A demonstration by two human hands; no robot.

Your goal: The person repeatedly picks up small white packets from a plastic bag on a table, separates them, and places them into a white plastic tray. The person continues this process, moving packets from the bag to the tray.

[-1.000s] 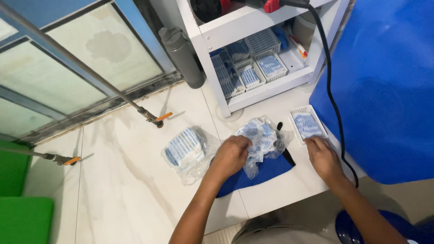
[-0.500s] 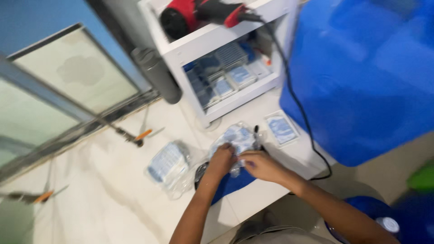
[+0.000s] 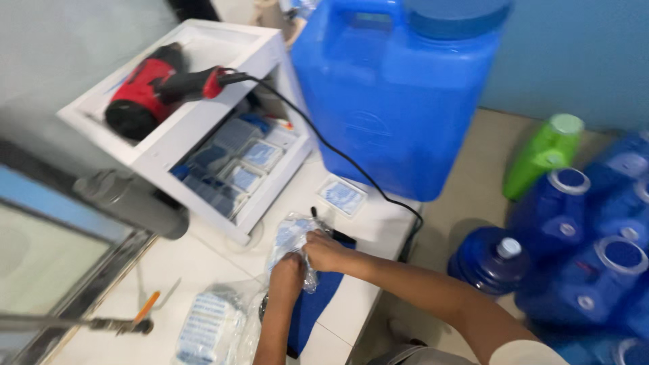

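Bright, even, soft light, brightest on white shelf (image 3: 203, 128) and counter (image 3: 378, 223). Faint shadows only. Motion-blurred throughout, worst at left edge on grey pipe (image 3: 128, 203). Mild sheen on blue jug (image 3: 392, 101).

Crowded ledge, open room only toward the near left

The white shelf unit (image 3: 203, 128) walls off the far left, the big blue water jug (image 3: 399, 94) the far right, with a black cord (image 3: 351, 165) trailing between them across the white table (image 3: 182, 270). A grey pipe (image 3: 132, 203) juts in at left. Bare tabletop lies between the pipe and the bagged stack of packets (image 3: 209, 328). Blue bottles (image 3: 581, 236) crowd the floor at right.
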